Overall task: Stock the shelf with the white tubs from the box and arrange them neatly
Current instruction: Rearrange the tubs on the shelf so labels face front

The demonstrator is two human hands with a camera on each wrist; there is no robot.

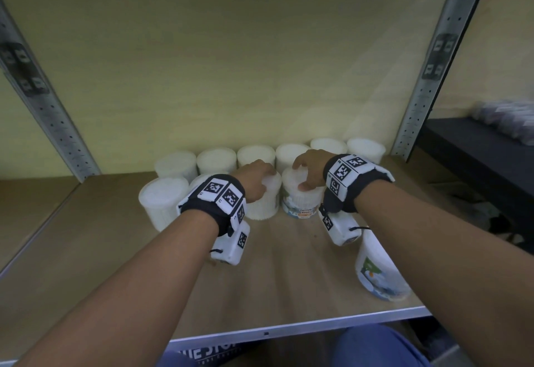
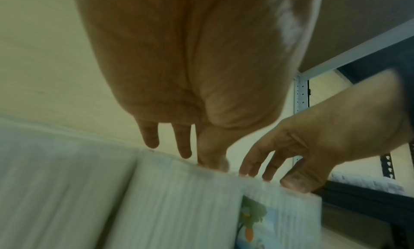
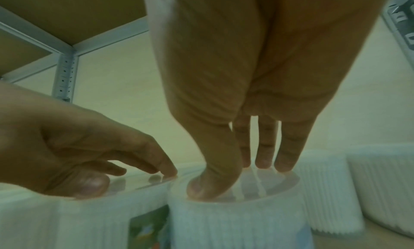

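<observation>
- You are facing a wooden shelf (image 1: 86,239) with grey perforated uprights and a pale yellow back wall; a dark bench (image 1: 474,147) stands off to the right.
- From the head view, a back row of white tubs (image 1: 216,160) lines the far edge, and a second row is forming in front of it.
- Your left hand (image 1: 254,177) sits on top of a plain-faced tub (image 1: 264,199), fingers bent down over its lid.
- Your right hand (image 1: 310,168) does the same on the labelled tub (image 1: 302,202) just beside it; the two tubs look touching or nearly so.
- One more tub (image 1: 378,268) lies tilted near the front right edge, close to the lip. A brush from your right forearm could roll it off.
- From the left wrist, your left hand (image 2: 201,111) shows fingertips (image 2: 212,162) resting on the lid rim, not wrapped round the body. The picture is blurred.
- From the right wrist, your right hand (image 3: 246,111) has its thumb and fingertips (image 3: 284,164) pressing onto the clear lid (image 3: 268,185).
- Both holds are top-only, I judge, so a hard shove could tip a tub, or knock the back row askew.
- The labels face different ways, which would spoil neatness.
</observation>
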